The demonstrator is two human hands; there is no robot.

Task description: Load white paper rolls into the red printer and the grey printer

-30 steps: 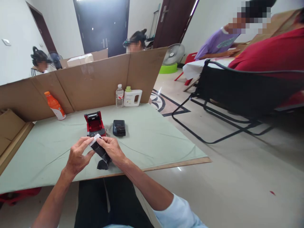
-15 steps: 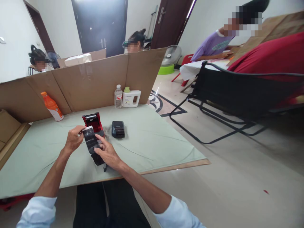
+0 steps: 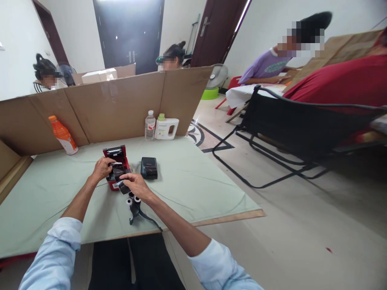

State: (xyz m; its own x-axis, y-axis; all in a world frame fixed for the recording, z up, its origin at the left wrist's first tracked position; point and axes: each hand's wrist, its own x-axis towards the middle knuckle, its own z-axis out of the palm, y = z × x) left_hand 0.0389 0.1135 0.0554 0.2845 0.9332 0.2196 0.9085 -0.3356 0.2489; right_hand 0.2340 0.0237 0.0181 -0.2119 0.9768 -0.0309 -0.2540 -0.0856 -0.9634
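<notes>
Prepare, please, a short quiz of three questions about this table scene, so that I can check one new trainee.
1. Which thing stands directly beside the clear bottle?
A) the orange bottle
B) the white jug
C) the black device

2. True or false: the lid of the red device is closed.

3. Fill in the colour: the left hand and the right hand are both at a ____ strip.

Key:
1. B
2. False; the lid of the red device is raised.
3. black
</notes>
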